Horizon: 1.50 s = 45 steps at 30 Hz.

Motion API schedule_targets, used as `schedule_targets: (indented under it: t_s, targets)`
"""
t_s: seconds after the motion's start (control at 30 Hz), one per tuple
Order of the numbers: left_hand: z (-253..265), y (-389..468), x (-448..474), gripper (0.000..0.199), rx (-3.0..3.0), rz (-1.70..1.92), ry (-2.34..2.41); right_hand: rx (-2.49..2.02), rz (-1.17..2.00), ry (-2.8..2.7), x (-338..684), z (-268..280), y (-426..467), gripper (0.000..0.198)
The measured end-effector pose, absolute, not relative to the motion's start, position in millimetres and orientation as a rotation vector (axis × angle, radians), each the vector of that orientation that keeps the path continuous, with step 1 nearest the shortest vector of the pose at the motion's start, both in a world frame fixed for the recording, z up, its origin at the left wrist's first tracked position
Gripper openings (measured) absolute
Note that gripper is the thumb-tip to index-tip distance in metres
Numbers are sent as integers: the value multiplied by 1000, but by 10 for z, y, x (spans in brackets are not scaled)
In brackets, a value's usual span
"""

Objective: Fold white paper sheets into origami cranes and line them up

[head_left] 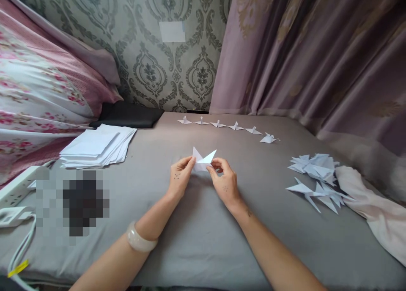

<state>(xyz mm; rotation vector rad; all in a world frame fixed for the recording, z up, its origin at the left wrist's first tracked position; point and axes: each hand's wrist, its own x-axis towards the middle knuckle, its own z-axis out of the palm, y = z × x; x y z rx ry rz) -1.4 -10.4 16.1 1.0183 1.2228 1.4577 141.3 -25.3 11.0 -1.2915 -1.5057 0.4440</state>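
Through the head view I am holding a folded white paper (200, 166) between my left hand (179, 177) and right hand (226, 182), while small paper birds (218, 124) are sitting beyond and a paper stack (95, 144) is lying at left.

Head-worn view, looking forward and down over flat grey cloth (203, 248), facing grey damask-patterned wallpaper (149, 73), bare left hand (179, 177) and right hand (224, 182) near centre
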Motion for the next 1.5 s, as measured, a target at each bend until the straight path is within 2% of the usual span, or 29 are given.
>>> schedule_targets:
  t_s: [0.1,0.17,0.23,0.37,0.43,0.9,1.17,1.37,1.5]
  targets:
    - [176,-110,-7,48,1029,1445,1228,-1301,452,-1500,1448,65,-270,33]
    - [185,-120,-15,54,1113,1434,1230,-1278,419,-1539,1479,49,-279,30]
    - [200,-140,-29,48,1267,1415,1234,-1250,373,-1581,1515,49,-283,26]
    - [234,-179,-66,21,1640,1341,1231,-1263,264,-1604,1585,89,-288,21]
    - [234,-182,-83,16,1747,1317,1224,-1270,238,-1580,1607,112,-294,18]
    - [191,-198,-48,20,1584,1424,1179,-1145,500,-1390,1579,144,-308,13]
    - [213,-222,-42,14,1735,1463,1170,-1130,332,-1483,1571,175,-346,13]
    - [236,-279,-42,18,2117,1598,1375,-1120,108,-1592,1569,172,-376,26]
    - [283,-287,-52,23,2021,1493,1293,-1122,99,-1641,1571,187,-375,30]
